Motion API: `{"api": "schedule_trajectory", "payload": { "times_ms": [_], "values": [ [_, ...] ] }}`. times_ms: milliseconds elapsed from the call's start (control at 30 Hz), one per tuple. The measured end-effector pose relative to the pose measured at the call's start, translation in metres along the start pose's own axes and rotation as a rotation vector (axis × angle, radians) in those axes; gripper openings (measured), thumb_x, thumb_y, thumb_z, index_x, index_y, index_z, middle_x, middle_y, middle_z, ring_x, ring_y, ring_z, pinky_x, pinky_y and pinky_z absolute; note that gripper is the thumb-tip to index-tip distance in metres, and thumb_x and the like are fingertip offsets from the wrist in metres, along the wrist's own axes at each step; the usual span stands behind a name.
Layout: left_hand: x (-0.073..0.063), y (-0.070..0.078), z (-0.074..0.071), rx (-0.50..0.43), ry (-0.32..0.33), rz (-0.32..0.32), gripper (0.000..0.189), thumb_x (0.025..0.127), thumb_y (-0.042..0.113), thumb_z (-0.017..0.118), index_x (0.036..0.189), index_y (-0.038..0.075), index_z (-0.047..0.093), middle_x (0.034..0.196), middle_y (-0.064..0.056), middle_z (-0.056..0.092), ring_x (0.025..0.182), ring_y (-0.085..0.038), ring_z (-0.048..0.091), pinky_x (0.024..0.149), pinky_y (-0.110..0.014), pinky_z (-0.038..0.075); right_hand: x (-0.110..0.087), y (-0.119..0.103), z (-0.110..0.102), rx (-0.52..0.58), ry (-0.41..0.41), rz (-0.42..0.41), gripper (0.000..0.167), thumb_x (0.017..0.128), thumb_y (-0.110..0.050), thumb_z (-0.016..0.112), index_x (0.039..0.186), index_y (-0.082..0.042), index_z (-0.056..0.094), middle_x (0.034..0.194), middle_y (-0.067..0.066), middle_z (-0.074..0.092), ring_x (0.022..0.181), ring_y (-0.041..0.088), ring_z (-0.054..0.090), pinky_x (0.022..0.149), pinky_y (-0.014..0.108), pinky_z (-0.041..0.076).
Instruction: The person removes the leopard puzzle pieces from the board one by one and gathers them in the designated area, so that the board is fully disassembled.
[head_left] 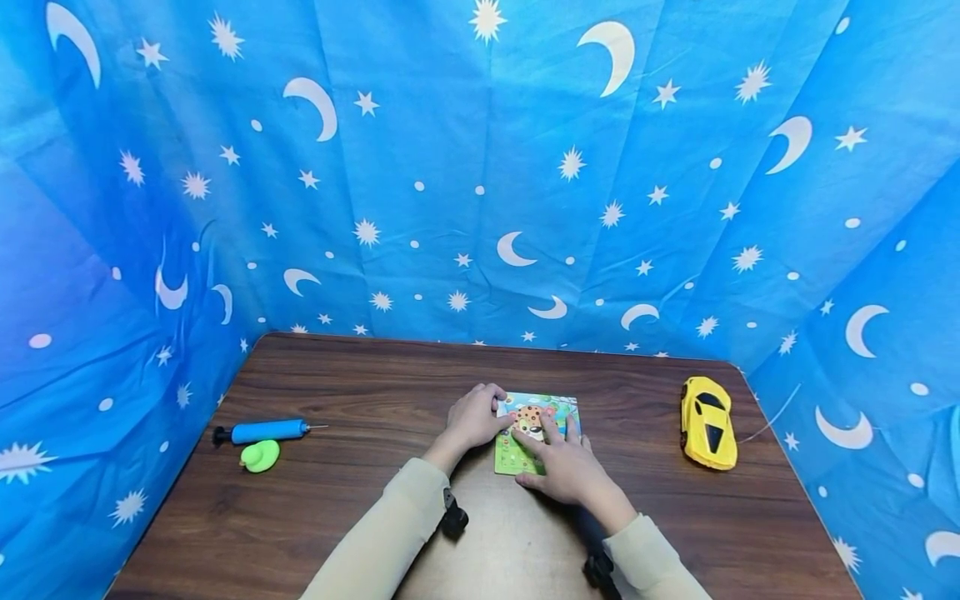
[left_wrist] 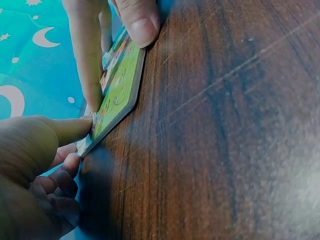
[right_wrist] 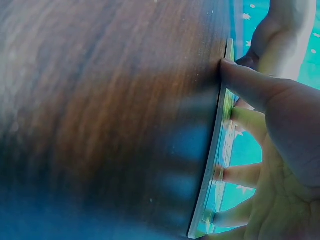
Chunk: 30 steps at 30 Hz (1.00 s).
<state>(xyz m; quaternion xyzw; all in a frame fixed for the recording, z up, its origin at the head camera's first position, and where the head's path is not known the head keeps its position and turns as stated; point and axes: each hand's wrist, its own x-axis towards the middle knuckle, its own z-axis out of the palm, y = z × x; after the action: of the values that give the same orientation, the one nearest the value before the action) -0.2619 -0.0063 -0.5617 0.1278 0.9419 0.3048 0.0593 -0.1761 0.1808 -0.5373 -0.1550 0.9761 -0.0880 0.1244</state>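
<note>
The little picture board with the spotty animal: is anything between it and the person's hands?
No, nothing visible stands in the way: the left hand and the right hand both touch the picture board. The yellow car sits apart, off to the right.

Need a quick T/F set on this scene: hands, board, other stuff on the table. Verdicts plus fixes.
1. The left hand touches the illustrated board. True.
2. The right hand is flat on bare wood, off the board. False: the right hand has its fingers on the board's printed face.
3. In the head view, the yellow toy car is on the right part of the table. True.
4. The green duck sits next to the car. False: the green duck is on the left, beside the blue pump-like tool.
5. The backdrop is blue with moons and stars. True.
6. The sleeves are black. False: both sleeves are pale.
</note>
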Motion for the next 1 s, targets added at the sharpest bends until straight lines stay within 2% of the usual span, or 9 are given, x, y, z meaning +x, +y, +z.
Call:
{"api": "schedule_trajectory", "payload": {
  "times_ms": [300, 667, 1000],
  "values": [
    [0.0007, 0.0009, 0.0014, -0.058, 0.032, -0.017, 0.039, 0.09, 0.038, 0.083, 0.121, 0.018, 0.068, 0.099, 0.008, 0.058, 0.085, -0.013, 0.057, 0.077, -0.039, 0.048, 0.0002, 0.0002, -0.0012, 0.0, 0.004, -0.002, 0.07, 0.095, -0.061, 0.067, 0.158, -0.037, 0.046, 0.168, 0.022, 0.021, 0.145, 0.065, 0.014, 0.105, 0.079, 0.028],
    [0.0001, -0.0023, 0.004, -0.122, 0.073, 0.012, 0.038, 0.089, 0.034, 0.085, 0.118, 0.02, 0.066, 0.102, 0.012, 0.065, 0.088, -0.009, 0.06, 0.081, -0.036, 0.048, 0.0021, 0.002, 0.0018, -0.006, -0.005, 0.003, 0.071, 0.094, -0.062, 0.066, 0.158, -0.038, 0.045, 0.169, 0.021, 0.02, 0.146, 0.065, 0.013, 0.105, 0.079, 0.028],
    [-0.0028, -0.0036, 0.0039, -0.188, 0.086, 0.05, 0.035, 0.092, 0.034, 0.082, 0.122, 0.025, 0.067, 0.088, 0.019, 0.067, 0.076, -0.005, 0.062, 0.079, -0.039, 0.05, 0.0013, 0.0017, 0.0014, -0.005, -0.007, 0.007, 0.071, 0.094, -0.063, 0.066, 0.158, -0.038, 0.045, 0.169, 0.021, 0.02, 0.147, 0.064, 0.013, 0.106, 0.078, 0.028]
  ]
}}
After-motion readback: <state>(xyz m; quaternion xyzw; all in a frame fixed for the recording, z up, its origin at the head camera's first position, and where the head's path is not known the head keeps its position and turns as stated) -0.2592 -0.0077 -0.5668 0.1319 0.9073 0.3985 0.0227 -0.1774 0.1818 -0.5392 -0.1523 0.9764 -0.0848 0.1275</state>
